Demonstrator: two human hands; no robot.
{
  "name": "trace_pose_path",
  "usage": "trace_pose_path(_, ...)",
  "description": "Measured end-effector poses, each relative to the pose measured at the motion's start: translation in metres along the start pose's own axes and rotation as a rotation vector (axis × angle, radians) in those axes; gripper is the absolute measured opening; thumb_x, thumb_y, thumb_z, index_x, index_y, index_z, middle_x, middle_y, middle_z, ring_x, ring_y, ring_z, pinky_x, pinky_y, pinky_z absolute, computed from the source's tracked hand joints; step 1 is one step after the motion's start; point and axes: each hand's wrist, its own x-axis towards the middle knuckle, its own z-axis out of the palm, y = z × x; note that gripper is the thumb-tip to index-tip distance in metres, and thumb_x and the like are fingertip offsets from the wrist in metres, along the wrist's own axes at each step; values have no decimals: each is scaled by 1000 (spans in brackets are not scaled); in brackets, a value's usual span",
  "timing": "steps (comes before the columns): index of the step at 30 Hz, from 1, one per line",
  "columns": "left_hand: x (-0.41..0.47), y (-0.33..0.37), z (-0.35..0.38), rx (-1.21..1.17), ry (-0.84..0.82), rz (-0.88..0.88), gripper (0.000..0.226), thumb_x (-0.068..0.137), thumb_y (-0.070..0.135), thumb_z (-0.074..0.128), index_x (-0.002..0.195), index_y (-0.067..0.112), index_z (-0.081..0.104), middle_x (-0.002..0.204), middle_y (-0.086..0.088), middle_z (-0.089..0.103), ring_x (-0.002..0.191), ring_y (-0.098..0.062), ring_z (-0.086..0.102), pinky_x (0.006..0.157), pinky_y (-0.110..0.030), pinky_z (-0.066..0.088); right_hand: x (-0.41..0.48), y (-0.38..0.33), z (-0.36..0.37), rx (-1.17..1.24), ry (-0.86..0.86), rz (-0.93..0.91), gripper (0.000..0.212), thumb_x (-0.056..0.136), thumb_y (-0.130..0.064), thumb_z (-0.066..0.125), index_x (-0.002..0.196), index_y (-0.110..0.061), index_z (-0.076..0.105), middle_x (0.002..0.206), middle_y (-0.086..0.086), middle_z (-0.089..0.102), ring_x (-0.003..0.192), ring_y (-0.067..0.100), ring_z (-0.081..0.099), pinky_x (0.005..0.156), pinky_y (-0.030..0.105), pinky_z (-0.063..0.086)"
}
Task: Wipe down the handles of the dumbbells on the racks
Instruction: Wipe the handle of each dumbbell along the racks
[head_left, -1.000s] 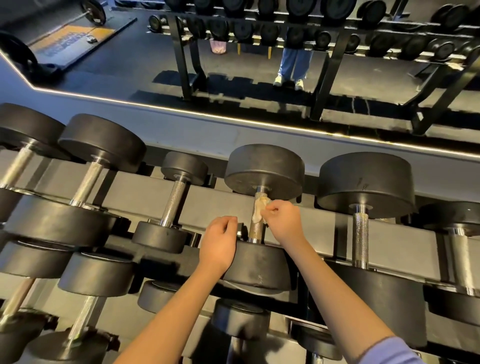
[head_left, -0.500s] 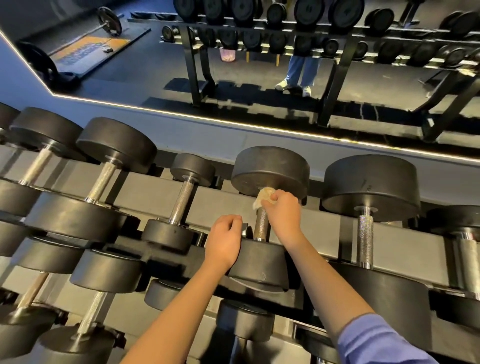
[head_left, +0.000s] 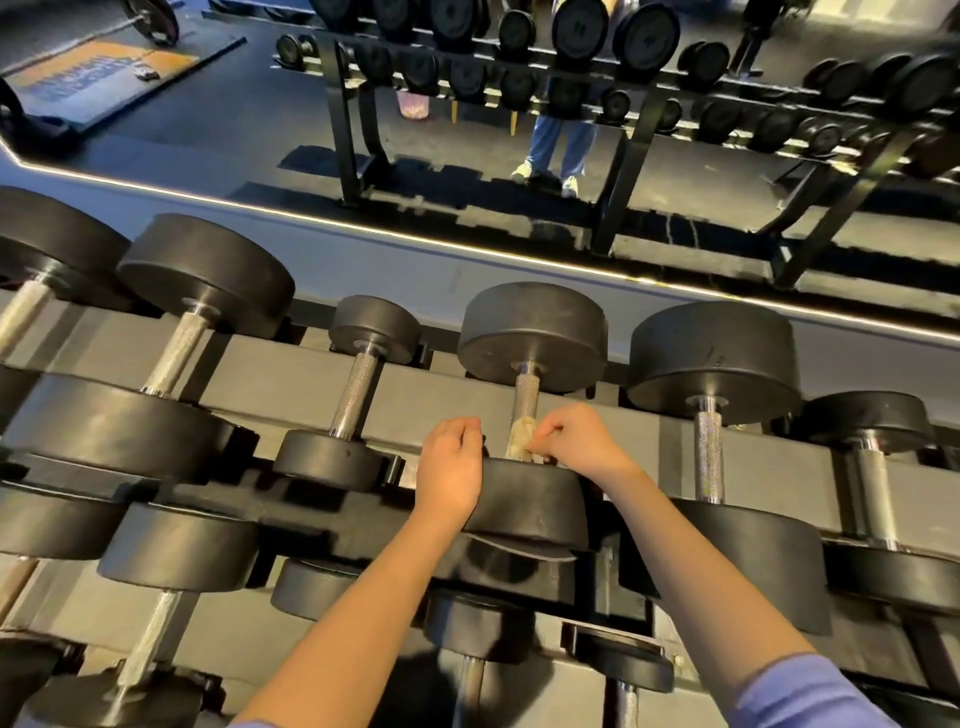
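Top tier of the rack, grey rail.

- Far left: two big dumbbells, knurled steel handles bare.
- Next, small dumbbell, nobody on it.
- Left hand: fingers curled over the left rim of the near head of the fourth dumbbell, bracing it.
- Its handle runs near to far. Pale cloth sits at the near end, touching the near head.
- Right hand: thumb and fingertips pinch the cloth against the steel.
- Right of that, larger dumbbell, handle bare.

Judgement: the weight is heavy, rigid and well seated, so no lifting is needed. The cloth is soft and light and likely drags on the knurling. Take it wrapped round the bar and slide along.
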Motion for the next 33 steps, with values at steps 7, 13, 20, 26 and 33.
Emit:
trace_pose_path(7, 14, -55, -80, 384, 26, 246, 32, 100, 18, 43, 127, 7, 57, 120, -6, 58, 117, -16, 46, 100, -25, 33, -8, -36, 13, 71, 249, -26, 9, 84, -14, 69, 92, -14, 72, 82, -7, 64, 77, 5, 56, 75, 19, 38)
trace_pose_path(13, 44, -77, -123, 602, 13, 372, 25, 97, 14, 50, 115, 4, 64, 106, -9, 62, 103, -24, 54, 90, -40, 43, 6, -92, 56, -26, 245, -133, 18, 85, -18, 66, 102, -16, 71, 92, -11, 61, 96, 7, 53, 86, 16, 36)
trace_pose_path(20, 75, -97, -148, 464, 11, 141, 30, 100, 25, 41, 117, 9, 60, 109, -4, 56, 104, -19, 45, 92, -32, 35, 23, -113, 123, -48, 122, -91, 16, 88, -17, 62, 101, -13, 72, 99, 1, 68, 94, 17, 61, 78, 20, 47)
trace_pose_path(26, 76, -102, -147, 395, 29, 156, 24, 98, 33, 36, 94, 25, 58, 93, 6, 57, 91, -14, 53, 75, -24, 37, 50, -117, 163, 62, 105, 63, 20, 91, -20, 61, 109, -15, 69, 108, -4, 67, 98, 8, 57, 82, 14, 41)
trace_pose_path(33, 76, -108, -147, 378, 51, 126, 41, 99, 32, 40, 135, 15, 48, 134, -2, 51, 125, -17, 41, 104, -34, 37, 60, -126, 192, 308, 117, 96, 24, 84, -31, 69, 75, -9, 72, 67, -1, 65, 63, 4, 58, 56, 11, 40)
